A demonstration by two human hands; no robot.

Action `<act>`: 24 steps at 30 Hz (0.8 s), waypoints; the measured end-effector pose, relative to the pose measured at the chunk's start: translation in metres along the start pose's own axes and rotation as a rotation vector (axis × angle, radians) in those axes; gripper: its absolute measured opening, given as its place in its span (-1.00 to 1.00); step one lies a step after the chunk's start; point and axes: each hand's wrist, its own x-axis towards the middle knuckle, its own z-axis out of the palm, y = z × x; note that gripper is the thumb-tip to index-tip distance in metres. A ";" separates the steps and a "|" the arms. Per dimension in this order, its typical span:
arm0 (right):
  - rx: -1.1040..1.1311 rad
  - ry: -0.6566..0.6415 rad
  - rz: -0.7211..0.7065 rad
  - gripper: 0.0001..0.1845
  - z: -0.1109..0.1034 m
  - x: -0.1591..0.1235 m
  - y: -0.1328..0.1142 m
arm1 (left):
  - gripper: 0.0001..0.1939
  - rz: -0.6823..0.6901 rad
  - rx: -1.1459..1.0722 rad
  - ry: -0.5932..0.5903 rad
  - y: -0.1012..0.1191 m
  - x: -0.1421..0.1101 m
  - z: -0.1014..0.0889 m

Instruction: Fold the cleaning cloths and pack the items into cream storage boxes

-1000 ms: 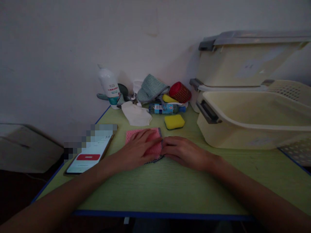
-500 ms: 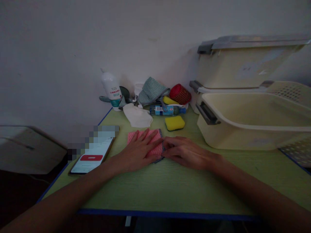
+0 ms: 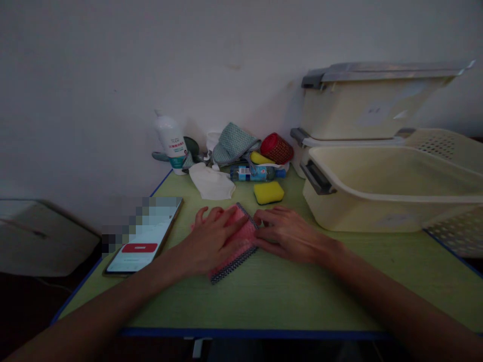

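A pink cloth point(image 3: 234, 255) with a black-and-white checked border lies turned at a slant on the green table, folded into a small square. My left hand point(image 3: 206, 246) rests over its left part, palm down, with the fingers apart and slightly bent. At the cloth's right corner, my right hand point(image 3: 292, 234) has its thumb and fingers bent together on the edge; the fingertips are partly hidden. Just beyond the hands sits a yellow sponge point(image 3: 268, 192) with a dark underside. A white cloth point(image 3: 212, 182) lies behind my left hand.
A phone point(image 3: 145, 241) lies at the left. Along the wall are a white bottle point(image 3: 171, 141), a grey-green checked cloth point(image 3: 234, 143), a lying blue-labelled bottle point(image 3: 254, 173) and a red mesh roll point(image 3: 277, 148). Cream bins point(image 3: 362, 213) stand at the right, some stacked.
The pink cloth has turned under my hands, its checked edge now running diagonally and one corner pointing towards me. My left fingers have bent; my right hand stays at the cloth's right side.
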 end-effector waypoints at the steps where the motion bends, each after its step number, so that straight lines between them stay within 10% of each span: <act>1: -0.010 -0.006 0.019 -0.71 0.000 0.000 0.001 | -0.54 0.018 0.008 0.018 -0.001 0.000 -0.001; 18: 0.053 0.002 0.353 -0.82 0.006 -0.001 0.007 | -0.38 0.152 0.049 -0.027 -0.005 0.009 0.014; 24: 0.128 0.046 -0.099 -0.75 0.000 -0.006 -0.006 | -0.43 0.039 0.025 0.009 0.006 0.008 0.017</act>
